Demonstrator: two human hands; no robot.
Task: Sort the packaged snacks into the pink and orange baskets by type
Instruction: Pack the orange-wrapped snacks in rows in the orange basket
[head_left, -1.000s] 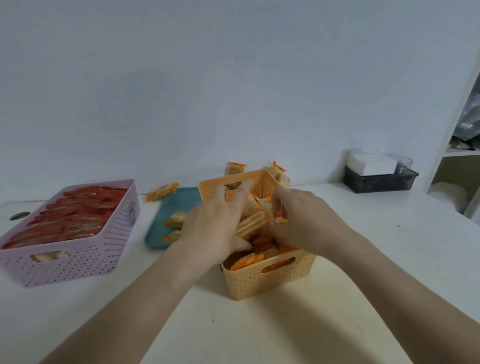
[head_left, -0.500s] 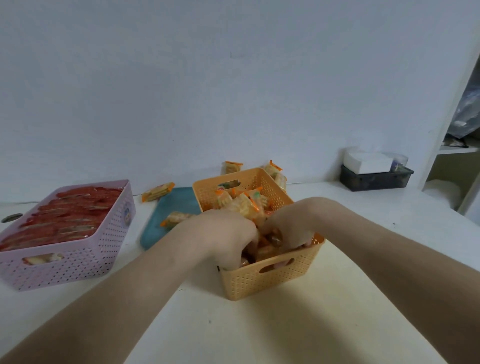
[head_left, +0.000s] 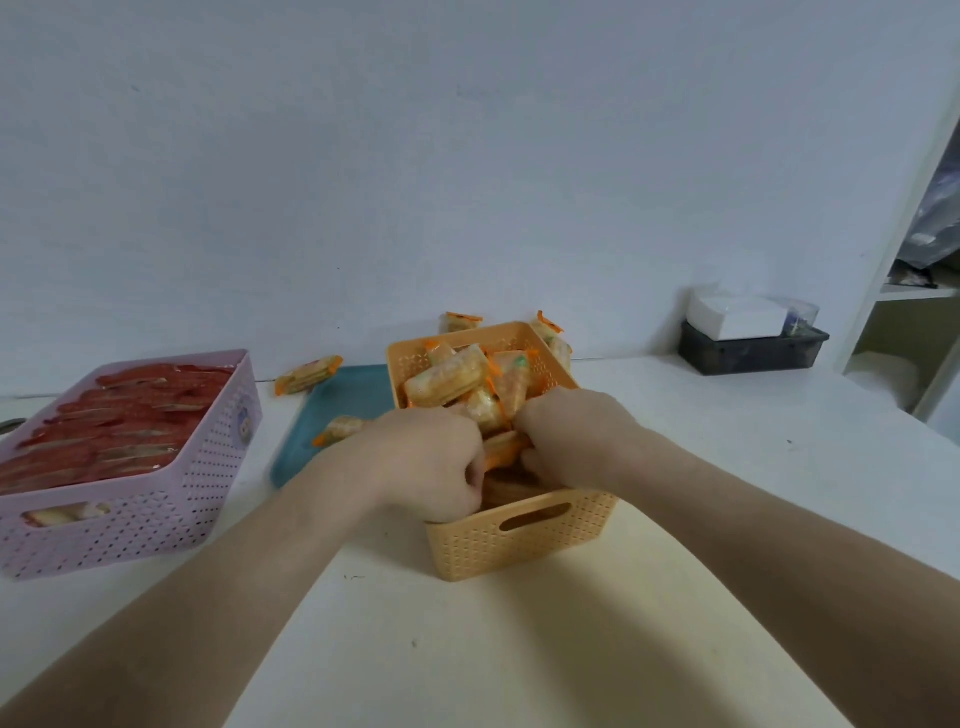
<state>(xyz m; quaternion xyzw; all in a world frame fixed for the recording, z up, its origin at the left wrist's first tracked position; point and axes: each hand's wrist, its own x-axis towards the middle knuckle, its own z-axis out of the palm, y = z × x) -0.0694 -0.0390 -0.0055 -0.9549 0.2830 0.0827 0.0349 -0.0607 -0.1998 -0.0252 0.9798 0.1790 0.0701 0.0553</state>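
Both my hands are down in the perforated orange plastic basket, knuckles up — the left hand curled into a fist over the near corner, the right hand curled beside it, an orange-edged cracker packet pinched between the two. My fingertips are buried among the wrappers, so I cannot tell how much else each hand has caught.

I judge this as the packing step: pressing the clear, orange-trimmed cracker packets down so the heap sits below the rim. The perforated pink plastic basket to my left is already full of red-wrapped snacks.

Strays remain — one packet on the teal tray, one just behind it, two behind the orange basket. Next I should let go, reach for those, and drop them in.
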